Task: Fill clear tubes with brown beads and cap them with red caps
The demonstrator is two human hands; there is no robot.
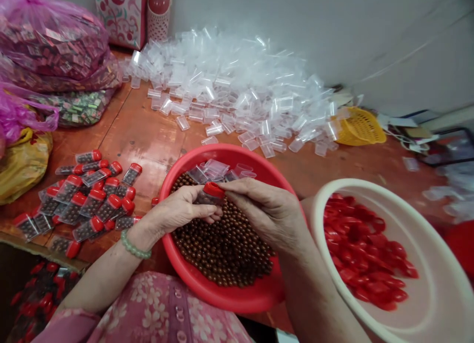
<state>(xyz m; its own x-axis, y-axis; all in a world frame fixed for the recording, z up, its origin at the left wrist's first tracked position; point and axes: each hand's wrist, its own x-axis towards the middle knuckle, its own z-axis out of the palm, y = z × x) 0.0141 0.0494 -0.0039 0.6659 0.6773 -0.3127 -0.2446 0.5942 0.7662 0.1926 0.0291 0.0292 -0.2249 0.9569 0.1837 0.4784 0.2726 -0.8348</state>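
My left hand [185, 209] holds a small clear container [208, 197] filled with dark beads, over a red basin [225, 303]. A red cap [214, 189] sits on the container's top, and the fingertips of my right hand [264, 205] pinch at it. Below both hands, brown beads [225, 254] fill much of the basin. Several clear empty containers [217, 169] lie on the beads at the far side. To the right, a cream basin [425, 244] holds loose red caps [363, 254].
Filled, capped containers [92, 202] lie in a pile on the wooden table [129, 126] at left, with more below the edge. Clear containers [237, 86] are heaped at the back. Plastic bags [55, 47] stand back left; a yellow basket [361, 127] is back right.
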